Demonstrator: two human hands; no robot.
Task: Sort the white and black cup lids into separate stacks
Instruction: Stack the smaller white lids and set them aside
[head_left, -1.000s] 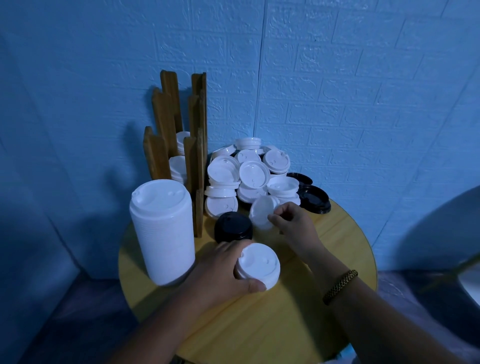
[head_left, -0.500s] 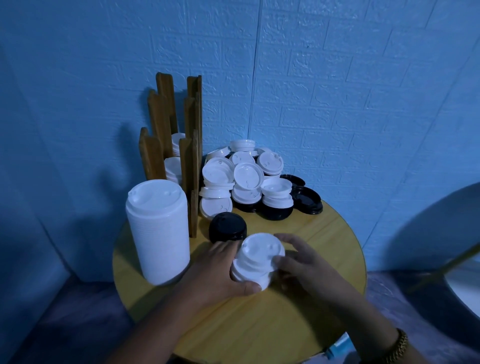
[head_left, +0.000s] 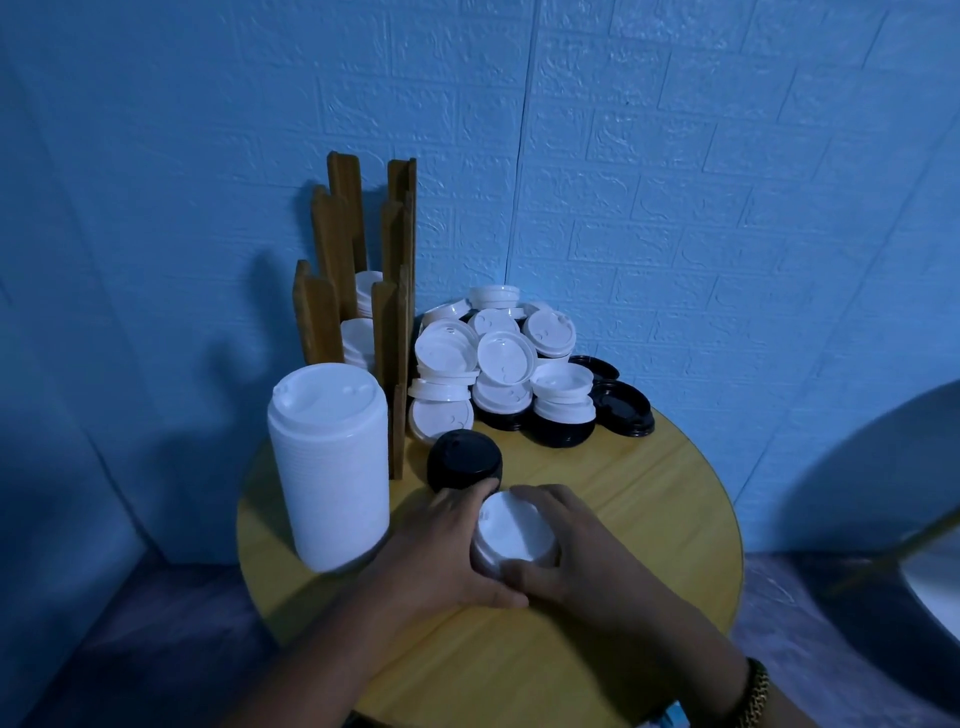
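the left hand (head_left: 441, 551) and right hand (head_left: 576, 551) are each curling a grip round the short white lid stack (head_left: 514, 535) at the front of the yellow surface (head_left: 649, 519) — probably squaring its lids — just before the black lid stack (head_left: 464, 460), the mixed pile (head_left: 498, 358) waiting behind.

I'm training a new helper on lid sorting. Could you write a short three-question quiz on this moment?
1. True or false: the left hand and the right hand both hold the small white lid stack.
2. What stands just beyond it? A) black lid stack B) wooden holder C) bracelet
3. Fill in: the tall white lid stack stands to the ___ of the left hand.
Key: 1 true; 2 A; 3 left.
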